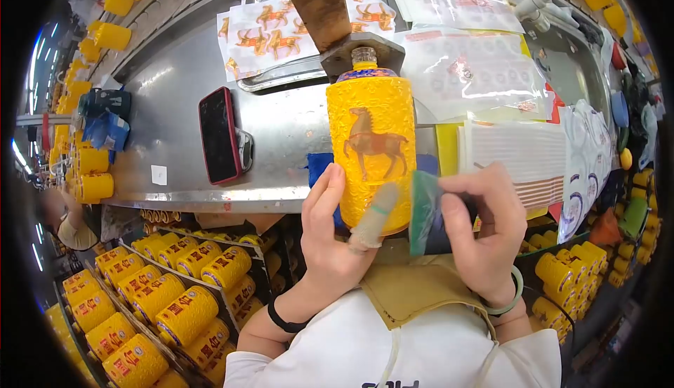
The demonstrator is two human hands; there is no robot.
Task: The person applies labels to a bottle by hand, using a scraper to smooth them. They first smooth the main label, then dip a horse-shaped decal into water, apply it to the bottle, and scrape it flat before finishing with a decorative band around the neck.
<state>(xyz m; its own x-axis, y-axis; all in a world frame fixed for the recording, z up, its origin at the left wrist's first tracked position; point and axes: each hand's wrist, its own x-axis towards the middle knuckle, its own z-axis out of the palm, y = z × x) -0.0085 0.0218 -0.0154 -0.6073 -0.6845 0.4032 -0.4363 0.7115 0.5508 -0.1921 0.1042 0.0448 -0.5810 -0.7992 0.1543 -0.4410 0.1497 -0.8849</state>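
A yellow embossed bottle [371, 150] with a brown horse sticker on its side lies with its neck pointing away from me, under a brown wooden bar [317, 2]. My left hand [335, 237] grips the bottle's base, and its thumb wears a finger cot. My right hand [477, 230] pinches a green and dark pad [426, 214] against the bottle's lower right side. A blue cloth [319, 167] lies under the bottle.
A red-cased phone [219, 135] lies on the metal bench [168, 86]. Sheets of horse stickers [270, 33] and clear label sheets [484, 72] lie beyond. Several yellow bottles fill crates [161, 290] at lower left and right. Another person [67, 223] is at the left.
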